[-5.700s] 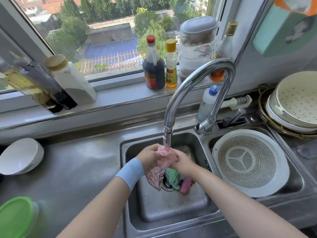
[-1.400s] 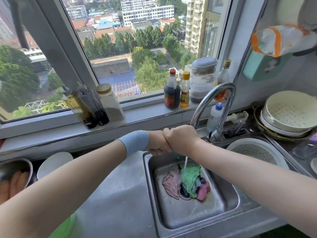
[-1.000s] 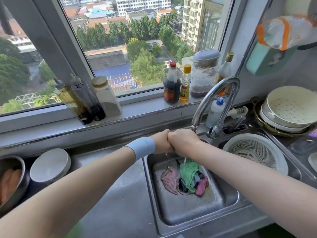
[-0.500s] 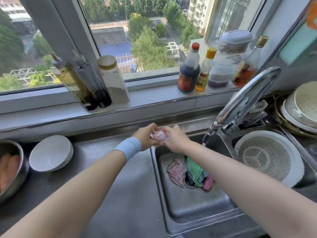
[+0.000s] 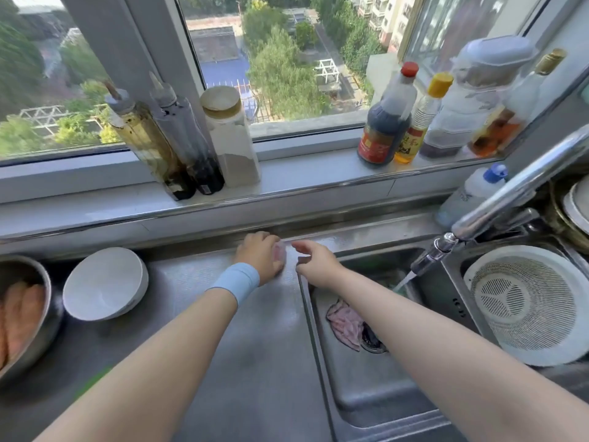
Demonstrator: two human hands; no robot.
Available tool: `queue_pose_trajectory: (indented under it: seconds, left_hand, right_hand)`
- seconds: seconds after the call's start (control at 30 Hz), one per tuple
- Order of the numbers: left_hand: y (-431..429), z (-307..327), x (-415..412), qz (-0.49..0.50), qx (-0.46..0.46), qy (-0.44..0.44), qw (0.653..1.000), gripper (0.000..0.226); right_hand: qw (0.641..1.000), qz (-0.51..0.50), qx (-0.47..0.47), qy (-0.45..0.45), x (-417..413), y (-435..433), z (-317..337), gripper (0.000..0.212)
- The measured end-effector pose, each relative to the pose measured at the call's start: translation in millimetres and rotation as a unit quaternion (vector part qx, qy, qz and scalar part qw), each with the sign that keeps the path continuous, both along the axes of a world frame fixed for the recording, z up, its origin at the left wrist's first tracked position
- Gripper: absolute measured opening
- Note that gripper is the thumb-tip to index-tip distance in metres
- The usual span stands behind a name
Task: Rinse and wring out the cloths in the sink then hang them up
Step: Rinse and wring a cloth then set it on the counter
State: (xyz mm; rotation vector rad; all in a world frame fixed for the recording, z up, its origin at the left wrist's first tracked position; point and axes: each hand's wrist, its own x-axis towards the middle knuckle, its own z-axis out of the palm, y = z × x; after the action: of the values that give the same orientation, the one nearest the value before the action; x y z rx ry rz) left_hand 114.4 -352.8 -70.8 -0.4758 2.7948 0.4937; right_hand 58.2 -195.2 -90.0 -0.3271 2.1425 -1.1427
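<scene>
A brushed-steel surface runs under a wide window that looks over treetops and rooftops. On the window sill stand two tall pour-spout bottles and a jar of pale powder to the left. To the right are a dark sauce bottle, a yellow-capped bottle and stacked plastic tubs.

The left hand, with a blue wristband, rests on the surface just left of the sink. Its fingers are curled around a wadded pink cloth. The right hand hovers just beside it over the sink's back left corner, fingers released and loosely spread, grasping nothing.

In the basin a loose pink cloth lies against the drain, partly hidden by the right forearm. The tap is running, and its stream falls towards a scrap of green cloth.

A white colander fills the right basin. On the surface to the left sit a white bowl and a metal bowl.
</scene>
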Motion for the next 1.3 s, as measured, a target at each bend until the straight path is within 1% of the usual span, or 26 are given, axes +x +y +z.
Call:
queue_pose_trajectory:
  seconds: [0.07, 0.1, 0.2, 0.27, 0.37, 0.47, 0.53, 0.6, 0.67, 0.73, 0.83, 0.9, 0.97, 1.0, 1.03, 1.1, 1.17, 1.2, 1.3]
  left_hand:
    - [19, 6, -4, -0.017, 0.009, 0.027, 0.999, 0.046]
    - [31, 9, -6, -0.018, 0.025, 0.028, 0.999, 0.044]
    - [77, 11, -10, -0.017, 0.110, 0.002, 0.994, 0.034]
    - [110, 4, -10, -0.047, 0.148, -0.033, 0.987, 0.031]
    - [155, -11, -12, -0.087, 0.148, -0.093, 0.981, 0.034]
    - [189, -30, -16, -0.090, 0.163, -0.137, 0.973, 0.034]
    - [204, -43, -19, -0.077, 0.166, -0.159, 0.970, 0.034]
    - [214, -59, -22, -0.057, 0.161, -0.180, 0.969, 0.038]
    - [221, -78, -23, -0.025, 0.158, -0.194, 0.968, 0.043]
    - [226, -97, -23, 0.005, 0.160, -0.202, 0.966, 0.046]
    - [234, -127, -21, 0.033, 0.160, -0.224, 0.961, 0.050]
    - [237, -139, -21, 0.041, 0.153, -0.228, 0.961, 0.053]
    - [242, -154, -22, 0.041, 0.140, -0.224, 0.964, 0.052]
    - [246, -158, -22, 0.039, 0.135, -0.223, 0.965, 0.051]
    - [249, -162, -21, 0.040, 0.135, -0.223, 0.965, 0.049]
    - [256, -167, -20, 0.049, 0.170, -0.222, 0.959, 0.047]
    - [261, -166, -18, 0.059, 0.209, -0.220, 0.951, 0.050]
    - [262, -164, -18, 0.065, 0.222, -0.216, 0.949, 0.054]
    - [263, -155, -16, 0.089, 0.255, -0.181, 0.946, 0.066]
  right_hand:
    - [0.999, -0.001, 0.030, 0.016, 1, 26, 2, 0.049]
    - [0.999, 0.000, 0.034, 0.008, 3, 41, 1, 0.046]
    - [0.997, 0.011, 0.064, -0.049, 15, 93, -6, 0.036]
    - [0.992, 0.015, 0.104, -0.073, 24, 131, -15, 0.033]
    - [0.984, -0.019, 0.159, -0.078, 27, 184, -29, 0.033]
    - [0.977, -0.060, 0.195, -0.056, 18, 223, -36, 0.033]
    - [0.976, -0.037, 0.213, -0.029, 8, 240, -43, 0.033]
    - [0.972, 0.008, 0.235, -0.014, -1, 251, -55, 0.035]
    - [0.967, 0.050, 0.251, -0.011, -7, 255, -72, 0.039]
    - [0.955, 0.114, 0.272, 0.004, -11, 256, -89, 0.048]
    - [0.929, 0.219, 0.297, 0.023, -18, 252, -117, 0.072]
    - [0.925, 0.245, 0.290, 0.019, -21, 249, -130, 0.089]
    - [0.920, 0.258, 0.293, 0.027, -25, 247, -147, 0.097]
    - [0.915, 0.260, 0.305, 0.040, -26, 248, -154, 0.093]
    - [0.911, 0.253, 0.319, 0.058, -26, 248, -160, 0.081]
    - [0.917, 0.214, 0.324, 0.092, -28, 251, -168, 0.042]
    - [0.936, 0.163, 0.298, 0.094, -29, 253, -167, 0.016]
    - [0.946, 0.142, 0.278, 0.090, -30, 253, -164, 0.012]
    - [0.972, 0.078, 0.213, 0.068, -33, 253, -148, 0.026]
